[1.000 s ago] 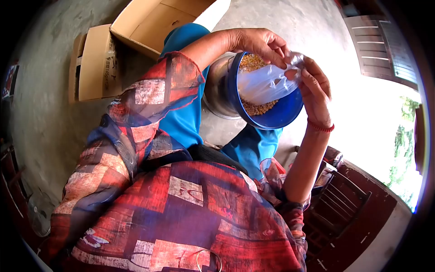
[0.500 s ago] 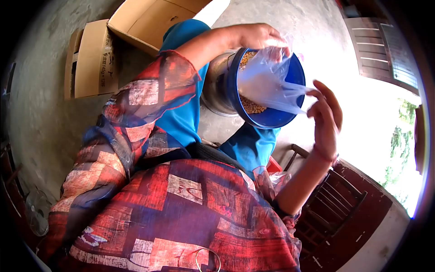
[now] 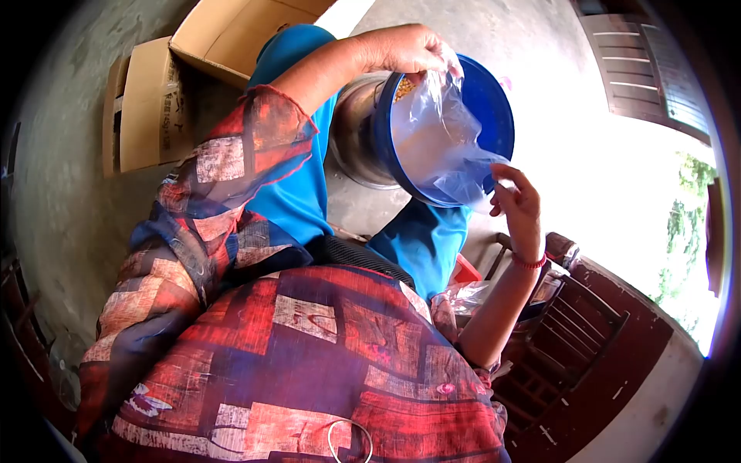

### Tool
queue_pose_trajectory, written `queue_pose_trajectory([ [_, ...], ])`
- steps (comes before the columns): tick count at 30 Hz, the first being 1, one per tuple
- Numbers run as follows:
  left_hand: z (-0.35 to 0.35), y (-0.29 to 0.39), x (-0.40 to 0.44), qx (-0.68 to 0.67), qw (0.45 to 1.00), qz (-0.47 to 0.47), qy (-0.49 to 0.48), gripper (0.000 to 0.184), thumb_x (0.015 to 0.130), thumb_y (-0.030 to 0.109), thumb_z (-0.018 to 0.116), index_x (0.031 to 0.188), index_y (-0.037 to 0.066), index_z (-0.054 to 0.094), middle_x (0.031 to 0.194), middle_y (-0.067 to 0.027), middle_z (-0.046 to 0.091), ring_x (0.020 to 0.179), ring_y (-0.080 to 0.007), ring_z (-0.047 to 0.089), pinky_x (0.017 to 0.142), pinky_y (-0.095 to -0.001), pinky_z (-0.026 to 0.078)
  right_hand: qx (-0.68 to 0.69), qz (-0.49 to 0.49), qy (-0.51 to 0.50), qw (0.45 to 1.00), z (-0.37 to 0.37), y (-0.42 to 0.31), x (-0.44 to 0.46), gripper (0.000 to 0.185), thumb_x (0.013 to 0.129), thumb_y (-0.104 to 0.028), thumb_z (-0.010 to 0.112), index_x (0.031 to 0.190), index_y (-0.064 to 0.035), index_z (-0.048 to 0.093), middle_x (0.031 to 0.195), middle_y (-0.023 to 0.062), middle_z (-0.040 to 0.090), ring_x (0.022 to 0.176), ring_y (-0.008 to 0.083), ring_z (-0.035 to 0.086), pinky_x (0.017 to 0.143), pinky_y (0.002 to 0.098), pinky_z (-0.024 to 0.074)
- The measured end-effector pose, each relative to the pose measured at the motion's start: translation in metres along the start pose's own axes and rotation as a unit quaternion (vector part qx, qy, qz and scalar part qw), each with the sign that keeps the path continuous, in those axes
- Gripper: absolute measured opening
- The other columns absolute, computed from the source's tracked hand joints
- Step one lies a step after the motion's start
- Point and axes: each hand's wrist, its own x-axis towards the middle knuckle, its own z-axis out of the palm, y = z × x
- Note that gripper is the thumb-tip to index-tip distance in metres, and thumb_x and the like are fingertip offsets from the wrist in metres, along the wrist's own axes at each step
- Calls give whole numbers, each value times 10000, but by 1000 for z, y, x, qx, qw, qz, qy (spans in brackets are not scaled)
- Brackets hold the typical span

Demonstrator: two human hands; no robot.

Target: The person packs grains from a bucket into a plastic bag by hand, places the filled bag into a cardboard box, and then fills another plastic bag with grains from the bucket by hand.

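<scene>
A clear plastic bag (image 3: 436, 139) hangs stretched between my two hands over a blue bucket (image 3: 494, 92). My left hand (image 3: 409, 52) grips the bag's upper edge at the bucket's rim, fingers pressed together. At the lower right of the rim, my right hand (image 3: 519, 204) pinches the other side of the bag between thumb and fingers. Yellow-brown grains (image 3: 403, 89) show inside the bucket beside the bag, which hides most of them. The bucket stands between my knees.
A shiny metal container (image 3: 355, 143) sits against the bucket's left side. Open cardboard boxes (image 3: 150, 108) stand on the concrete floor to the left. At the right are a dark wooden chair (image 3: 579, 332) and a bright doorway.
Both hands have shifted left, the left one also slightly up and the right one down. The bag has spread and moved with them, covering more of the grains.
</scene>
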Motion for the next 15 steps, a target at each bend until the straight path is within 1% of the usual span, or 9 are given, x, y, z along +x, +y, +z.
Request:
queue_pose_trajectory([
  [1, -2, 1, -1, -35, 999, 16, -3, 224, 785, 152, 509, 964, 99, 632, 784, -32, 628, 660, -81, 561, 562, -209, 466, 1, 1, 0, 1000, 0, -1, 2, 278, 778, 1, 472, 1041, -28, 557, 900, 47, 550, 582, 55, 496, 477, 179, 431],
  [2, -4, 2, -2, -45, 999, 1, 13, 244, 780, 148, 504, 988, 101, 620, 832, -46, 637, 694, -90, 571, 577, -225, 484, -43, -20, 25, 999, 0, -3, 4, 281, 775, -10, 481, 1046, -32, 555, 918, 45, 538, 581, 57, 496, 468, 180, 429],
  [3, -5, 6, -4, -55, 997, -30, 40, 230, 775, 162, 510, 962, 105, 630, 806, -39, 632, 681, -96, 582, 573, -236, 491, -87, -40, 49, 994, -1, -5, 7, 286, 773, -20, 489, 1051, -35, 553, 936, 44, 526, 579, 59, 496, 458, 180, 426],
  [5, -7, 1, -2, 0, 996, -66, 53, 221, 777, 183, 512, 942, 104, 635, 773, -42, 624, 642, -103, 588, 562, -243, 494, -106, -43, 87, 990, -4, -8, 10, 321, 759, -29, 508, 1077, -49, 542, 967, 54, 503, 586, 65, 500, 431, 175, 416],
  [8, -3, -1, 2, 186, 973, -120, 58, 223, 808, 215, 498, 941, 91, 627, 779, -66, 620, 618, -127, 600, 526, -259, 504, -102, -47, 103, 988, -3, -13, 10, 335, 759, -31, 521, 1094, -46, 529, 981, 63, 505, 573, 69, 506, 417, 174, 414],
  [9, -2, -3, 3, 186, 973, -121, 58, 223, 808, 215, 498, 941, 91, 627, 779, -66, 620, 618, -127, 600, 526, -259, 504, -77, -26, 93, 992, -2, -13, 8, 339, 764, -36, 527, 1103, -42, 521, 989, 70, 509, 563, 73, 512, 414, 175, 416],
  [11, 1, -8, 5, -50, 996, -64, 42, 238, 835, 217, 479, 979, 76, 606, 834, -85, 621, 649, -146, 613, 541, -256, 513, -43, 6, 81, 996, 0, -5, 8, 342, 783, -57, 535, 1122, -27, 500, 1013, 98, 529, 542, 87, 531, 409, 174, 425],
  [12, 3, -4, 6, -116, 989, -59, 64, 247, 856, 199, 456, 1009, 55, 586, 879, -97, 620, 689, -159, 620, 574, -265, 523, -30, 26, 75, 996, 1, 7, 10, 339, 785, -63, 536, 1120, -21, 500, 1013, 103, 539, 546, 90, 537, 411, 176, 428],
  [15, 2, 10, 2, -259, 965, -26, -7, 231, 838, 128, 456, 1017, 36, 570, 836, -77, 621, 738, -154, 617, 690, -293, 517, -6, 70, 39, 997, 9, 19, 12, 338, 793, -72, 532, 1124, -13, 495, 1008, 95, 562, 556, 94, 548, 413, 188, 434],
])
